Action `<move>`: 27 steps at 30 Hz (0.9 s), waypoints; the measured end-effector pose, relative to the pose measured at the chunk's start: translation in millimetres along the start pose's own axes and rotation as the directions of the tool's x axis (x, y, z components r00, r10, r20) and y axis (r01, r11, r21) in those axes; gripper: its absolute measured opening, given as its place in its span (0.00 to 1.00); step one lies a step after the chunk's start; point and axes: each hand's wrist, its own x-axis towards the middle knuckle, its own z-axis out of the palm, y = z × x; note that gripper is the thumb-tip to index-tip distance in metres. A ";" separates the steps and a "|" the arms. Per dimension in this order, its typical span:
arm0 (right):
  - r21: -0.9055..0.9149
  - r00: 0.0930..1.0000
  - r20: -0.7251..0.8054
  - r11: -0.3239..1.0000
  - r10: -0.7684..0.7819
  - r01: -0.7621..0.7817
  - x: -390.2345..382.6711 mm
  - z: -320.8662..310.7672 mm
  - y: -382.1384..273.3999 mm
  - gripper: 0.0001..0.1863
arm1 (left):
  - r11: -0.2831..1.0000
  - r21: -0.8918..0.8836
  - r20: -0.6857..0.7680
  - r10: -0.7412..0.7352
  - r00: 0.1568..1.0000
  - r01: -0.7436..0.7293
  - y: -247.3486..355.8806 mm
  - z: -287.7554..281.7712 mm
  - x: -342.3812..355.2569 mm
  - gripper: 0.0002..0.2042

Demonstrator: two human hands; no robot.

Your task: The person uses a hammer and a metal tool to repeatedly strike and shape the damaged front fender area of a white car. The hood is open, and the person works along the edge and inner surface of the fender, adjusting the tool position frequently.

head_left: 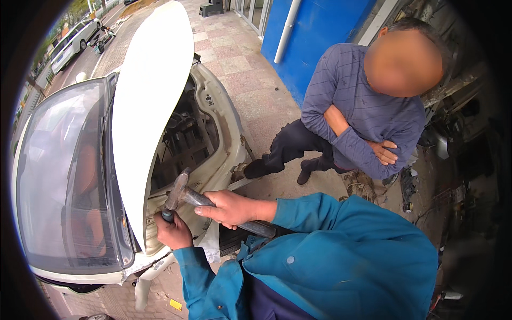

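Nearest, a teal jacket (346,253) spreads right of the raised white hood (150,106). Left of the hood lies a windshield (64,176); just right of the hood's lower end, the left hand (175,233) wraps its fingers round a short dark tool (168,215) near the head of a hammer (197,198), and the right hand (233,208) clenches its fingers on the handle. Farther right of the hood stands a person (357,114), arms folded.

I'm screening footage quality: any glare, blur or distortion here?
In the head view, bright reflections veil the windshield; the raised white panel looks washed out; right-edge clutter is dim and indistinct; outer lines bend, corners go black; the hammer looks fairly crisp.
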 end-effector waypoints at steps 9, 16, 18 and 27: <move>0.157 0.982 -0.171 0.986 0.077 -0.050 -24.4 18.4 31.1 0.22 | 0.985 -0.171 0.062 0.024 0.998 -0.013 -1.5 -24.4 -20.9 0.10; 0.257 0.954 -0.257 0.962 0.157 -0.089 -37.1 32.8 43.3 0.21 | 0.988 -0.156 0.167 0.032 0.985 -0.006 2.9 -31.7 7.1 0.12; 0.293 0.945 -0.265 0.950 0.193 -0.112 -38.2 34.7 48.4 0.20 | 0.993 -0.105 0.184 0.068 0.981 -0.049 5.0 -34.5 20.0 0.12; 0.512 0.877 -0.378 0.856 0.296 -0.068 -42.9 27.6 65.5 0.20 | 0.876 -0.250 0.229 0.467 0.854 -0.412 38.5 -20.5 -20.2 0.13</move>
